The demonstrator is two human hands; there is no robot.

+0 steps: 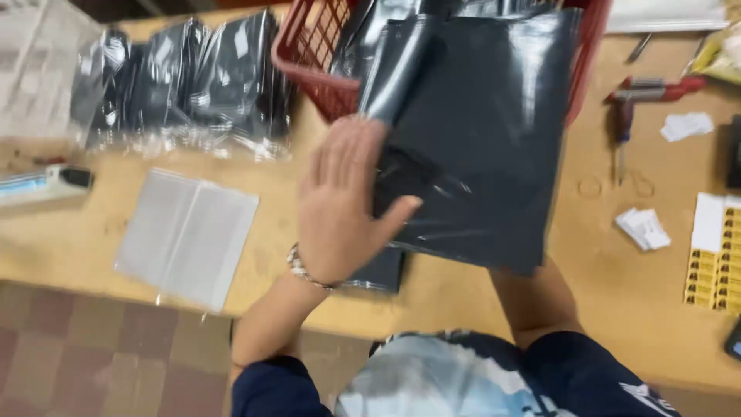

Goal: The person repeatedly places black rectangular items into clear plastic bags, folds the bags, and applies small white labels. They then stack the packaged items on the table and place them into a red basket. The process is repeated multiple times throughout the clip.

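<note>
Taking the red basket [309, 54] as our landmark: far to its left lies a white handheld device [46, 184], and just left of it stand black items in clear plastic sleeves [185, 81]. Below and left of the basket a clear flat bag [185, 235] lies on the wooden table [77, 247].

Right in front of the basket our left hand [340, 205] is spread wide, fingers flat, palm pressing the dark grey mailer bag [478, 139], which leans up against the basket's front. Our right hand is hidden behind the mailer; only the forearm shows, so we cannot tell its grip.

To do this well, we judge we should keep the palm flat and hold the curling top edge steady.

Right of the basket lie a red-handled tool [644, 93], paper scraps [642, 228] and a yellow label sheet [714, 262].
</note>
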